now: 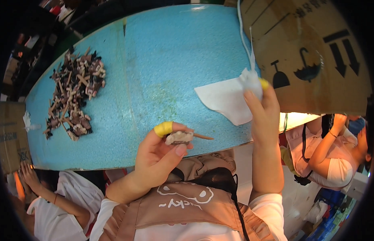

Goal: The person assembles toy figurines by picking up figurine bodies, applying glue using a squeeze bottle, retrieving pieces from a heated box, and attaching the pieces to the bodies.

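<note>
My left hand is closed around a small cream-and-grey figurine, held above the table's near edge. A thin brown wooden stick juts out of it to the right. At the right, my right hand grips a rounded whitish object with a slim pointed tip directed away from me. Its exact kind is hard to make out; it looks like a small squeeze bottle. Beneath it lies a white sheet. Yellow tape wraps a finger on each hand.
A heap of brown, black and cream figurines with sticks lies on the blue table at left. A large cardboard box stands at right, a white cord beside it. Another box is far left. Co-workers sit on both sides.
</note>
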A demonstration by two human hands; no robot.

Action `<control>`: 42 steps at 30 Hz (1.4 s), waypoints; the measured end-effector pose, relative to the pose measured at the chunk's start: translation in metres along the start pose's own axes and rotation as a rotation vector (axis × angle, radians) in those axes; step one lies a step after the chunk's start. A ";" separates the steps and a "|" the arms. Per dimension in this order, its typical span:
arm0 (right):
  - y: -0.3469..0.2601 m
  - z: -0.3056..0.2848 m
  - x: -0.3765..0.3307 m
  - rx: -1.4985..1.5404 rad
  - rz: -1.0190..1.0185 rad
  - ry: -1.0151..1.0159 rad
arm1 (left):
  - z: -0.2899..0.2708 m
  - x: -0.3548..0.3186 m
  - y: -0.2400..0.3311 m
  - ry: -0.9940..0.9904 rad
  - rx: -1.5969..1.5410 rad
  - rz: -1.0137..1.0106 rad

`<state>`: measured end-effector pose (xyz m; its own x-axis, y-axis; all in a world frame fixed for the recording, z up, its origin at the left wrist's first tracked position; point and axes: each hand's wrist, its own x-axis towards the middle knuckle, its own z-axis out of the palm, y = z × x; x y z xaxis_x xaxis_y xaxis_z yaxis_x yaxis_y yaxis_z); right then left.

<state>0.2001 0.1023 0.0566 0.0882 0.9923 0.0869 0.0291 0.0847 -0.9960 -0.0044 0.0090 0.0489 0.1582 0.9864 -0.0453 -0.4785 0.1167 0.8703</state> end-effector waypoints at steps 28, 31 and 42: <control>0.024 -0.166 0.107 -1.414 0.133 0.000 | 0.043 0.015 -0.008 0.050 0.288 0.067; 0.048 -0.172 0.118 -1.308 -0.224 0.426 | 0.047 0.014 -0.009 0.033 0.274 0.064; -0.007 -0.119 -0.009 0.051 -0.401 0.421 | 0.037 0.010 -0.014 -0.049 0.190 -0.002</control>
<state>0.3174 0.0826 0.0651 0.4688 0.7614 0.4477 0.0946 0.4607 -0.8825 0.0356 0.0133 0.0539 0.2031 0.9788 -0.0267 -0.3076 0.0897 0.9473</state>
